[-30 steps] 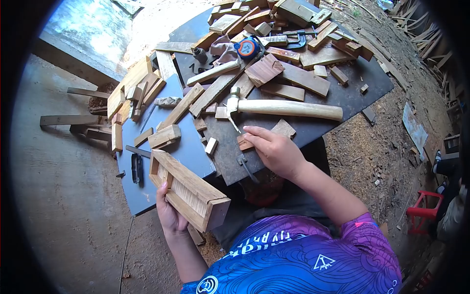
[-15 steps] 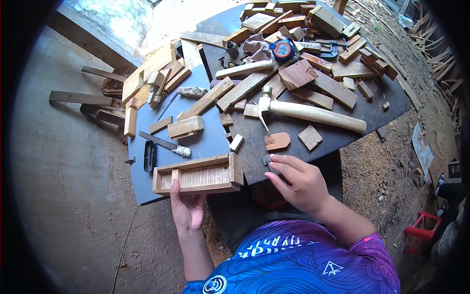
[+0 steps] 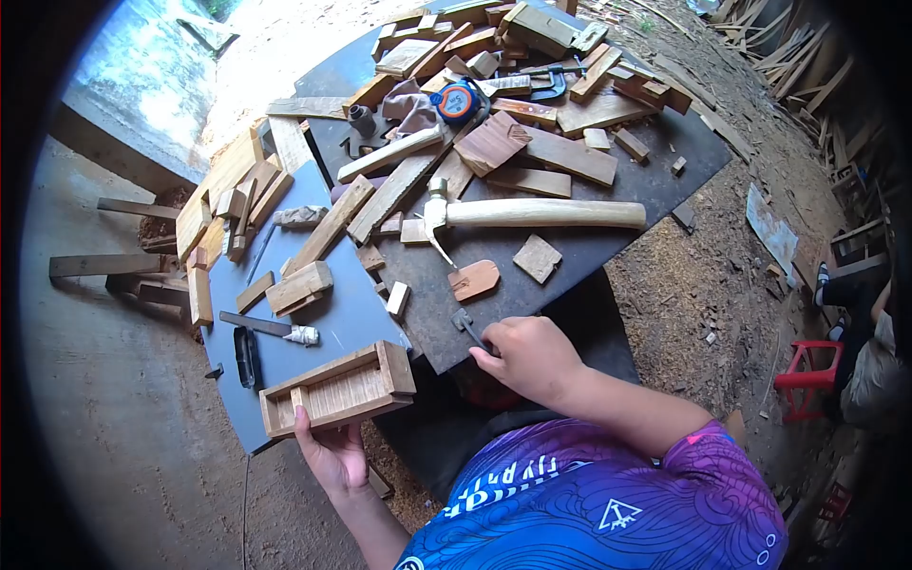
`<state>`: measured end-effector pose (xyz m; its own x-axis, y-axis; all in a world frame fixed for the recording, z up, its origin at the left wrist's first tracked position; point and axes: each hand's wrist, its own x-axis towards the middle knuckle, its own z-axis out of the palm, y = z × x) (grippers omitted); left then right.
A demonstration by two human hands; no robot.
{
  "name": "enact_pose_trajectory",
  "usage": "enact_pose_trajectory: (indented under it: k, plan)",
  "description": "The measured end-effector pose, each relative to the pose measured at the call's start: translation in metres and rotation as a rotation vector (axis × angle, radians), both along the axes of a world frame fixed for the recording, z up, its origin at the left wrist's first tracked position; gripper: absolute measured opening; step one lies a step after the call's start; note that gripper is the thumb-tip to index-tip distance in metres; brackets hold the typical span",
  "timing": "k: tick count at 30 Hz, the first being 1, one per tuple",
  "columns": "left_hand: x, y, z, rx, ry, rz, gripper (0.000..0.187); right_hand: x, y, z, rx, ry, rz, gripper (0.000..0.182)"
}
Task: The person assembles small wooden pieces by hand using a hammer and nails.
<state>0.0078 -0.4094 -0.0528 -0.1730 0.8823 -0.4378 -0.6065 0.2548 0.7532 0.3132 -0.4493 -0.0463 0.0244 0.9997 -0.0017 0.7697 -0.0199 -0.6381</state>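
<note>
My left hand point(image 3: 328, 454) holds a shallow wooden box frame point(image 3: 337, 388) from below, lying flat at the near edge of the grey board point(image 3: 351, 318). My right hand point(image 3: 524, 357) is closed on the shaft of a small dark metal tool point(image 3: 464, 321) at the near edge of the dark tabletop point(image 3: 665, 180). Just beyond it lie a small rounded reddish wood piece point(image 3: 473, 279) and a square wood offcut point(image 3: 538, 258). A wooden-handled hammer point(image 3: 532, 213) lies across the table behind them.
Many wood offcuts cover the far tabletop, with an orange-and-blue tape measure point(image 3: 457, 103) and a clamp point(image 3: 551, 84). A dark flat tool point(image 3: 246, 355) lies on the grey board. A red stool point(image 3: 804, 380) and another person's legs point(image 3: 860, 375) are at right on sawdust ground.
My left hand turned the box frame flat and lowered it to the grey board's edge. My right hand left the small reddish wood piece and closed on the metal tool.
</note>
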Motion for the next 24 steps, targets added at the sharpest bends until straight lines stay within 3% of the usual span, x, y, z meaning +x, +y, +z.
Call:
enact_pose_trajectory:
  k: [4, 9, 15, 18, 24]
  plan:
    - [0.006, -0.004, -0.001, -0.014, 0.016, -0.038, 0.072, 0.0, -0.01, -0.012, 0.11, -0.041, -0.03, 0.024]
    - [0.011, -0.011, -0.003, -0.022, 0.067, -0.104, 0.074, 0.05, -0.041, 0.015, 0.113, 0.018, -0.016, 0.025]
    - [0.027, -0.026, -0.008, -0.064, -0.081, -0.219, 0.067, 0.14, -0.092, 0.067, 0.053, -0.059, -0.47, 0.015]
    - [0.05, -0.036, -0.008, -0.132, -0.232, -0.269, 0.065, 0.18, -0.098, 0.058, 0.169, -0.213, -0.496, 0.014]
    - [0.077, -0.054, -0.006, -0.211, -0.199, -0.309, 0.066, 0.249, -0.078, 0.021, 0.334, -0.451, -0.549, 0.014]
